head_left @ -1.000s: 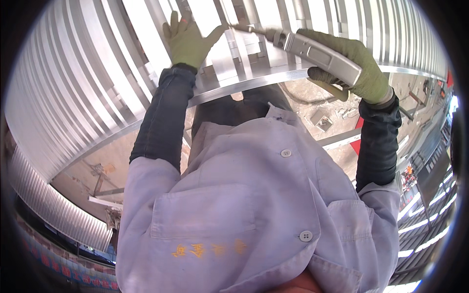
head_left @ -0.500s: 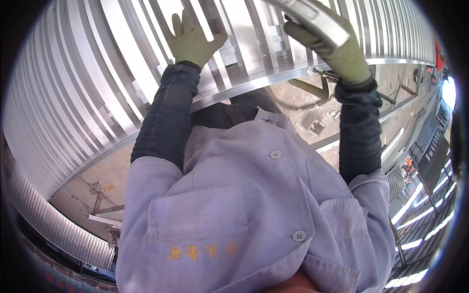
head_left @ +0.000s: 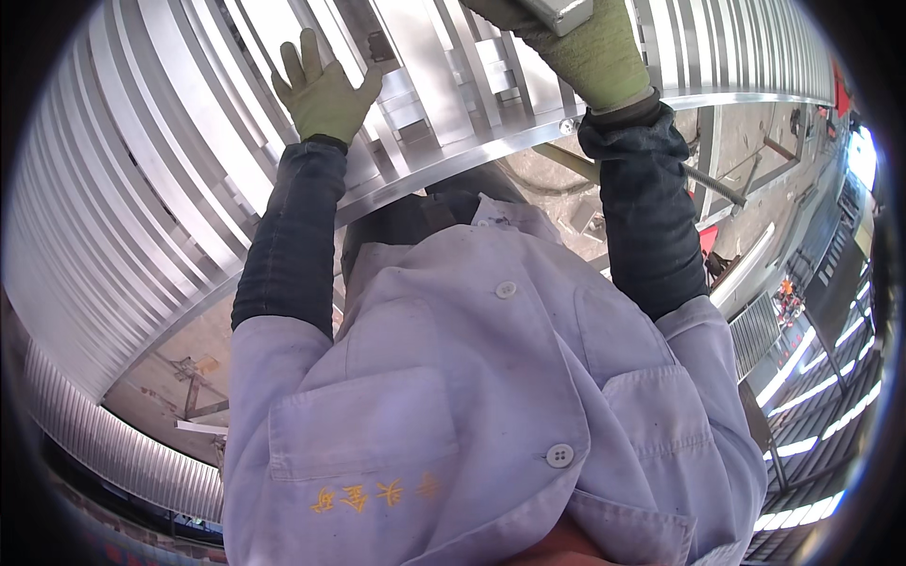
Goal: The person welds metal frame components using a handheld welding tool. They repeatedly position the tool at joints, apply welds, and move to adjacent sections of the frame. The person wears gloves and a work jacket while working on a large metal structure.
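My left hand (head_left: 330, 102), in a yellow-green work glove, lies on a large panel of silvery metal slats (head_left: 444, 99). Its fingers are spread and it grips nothing. Further right, my right hand (head_left: 596, 58), gloved alike, is closed around a silver-grey, block-ended metal piece (head_left: 563, 13) above the slats. The upper picture edge cuts that piece off, so its kind and far end do not show. A metal rail (head_left: 472, 156) borders the slats on the side nearest my body. Short cross pieces show in the gaps between the hands.
Below the panel, a dusty concrete floor (head_left: 557, 203) carries metal frame bars and scraps. A threaded rod (head_left: 717, 186) sticks out beyond my right forearm. Another ribbed metal panel (head_left: 123, 453) lies at the lower left. A red object (head_left: 843, 90) stands at the far right.
My right hand has moved left and away from me with the metal piece, which now shows less. My left hand stays spread on the slats while the whole view shifts slightly.
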### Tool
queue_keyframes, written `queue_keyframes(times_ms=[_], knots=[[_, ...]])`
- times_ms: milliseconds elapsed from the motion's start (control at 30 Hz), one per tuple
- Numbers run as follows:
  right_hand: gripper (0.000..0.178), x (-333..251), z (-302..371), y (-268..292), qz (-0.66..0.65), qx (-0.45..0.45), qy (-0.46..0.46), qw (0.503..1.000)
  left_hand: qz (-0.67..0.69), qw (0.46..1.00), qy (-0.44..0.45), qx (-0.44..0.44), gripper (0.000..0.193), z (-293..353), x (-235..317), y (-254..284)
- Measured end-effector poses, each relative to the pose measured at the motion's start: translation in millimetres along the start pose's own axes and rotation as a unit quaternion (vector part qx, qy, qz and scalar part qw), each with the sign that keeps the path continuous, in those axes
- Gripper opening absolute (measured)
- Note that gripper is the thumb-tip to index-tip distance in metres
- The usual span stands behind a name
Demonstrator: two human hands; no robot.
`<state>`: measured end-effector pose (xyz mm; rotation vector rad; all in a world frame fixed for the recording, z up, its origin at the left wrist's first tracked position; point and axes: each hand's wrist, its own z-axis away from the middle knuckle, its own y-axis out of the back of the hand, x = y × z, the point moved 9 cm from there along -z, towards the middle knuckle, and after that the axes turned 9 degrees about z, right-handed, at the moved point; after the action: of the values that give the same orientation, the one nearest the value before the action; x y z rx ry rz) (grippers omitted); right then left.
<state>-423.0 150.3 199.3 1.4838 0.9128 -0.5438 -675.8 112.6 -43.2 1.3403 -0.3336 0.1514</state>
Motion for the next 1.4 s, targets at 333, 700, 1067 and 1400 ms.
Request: queue_keyframes(times_ms=[333,700,1067,1400], knots=[[0.061,12,7,-12,-0.008,-0.057,-0.061,0.996,-0.007,0.999,-0.025,0.027,0.074,0,1,1],[0.06,15,8,-19,-0.022,-0.063,-0.063,0.996,-0.006,0.999,-0.042,-0.012,0.082,-4,7,4],[0.064,20,11,-26,-0.002,-0.069,-0.075,0.995,0.015,0.996,-0.042,0.071,0.061,-4,12,-1],[0.067,15,6,-27,-0.021,-0.089,-0.091,0.992,0.023,0.998,-0.024,0.05,0.069,-2,7,-3]])
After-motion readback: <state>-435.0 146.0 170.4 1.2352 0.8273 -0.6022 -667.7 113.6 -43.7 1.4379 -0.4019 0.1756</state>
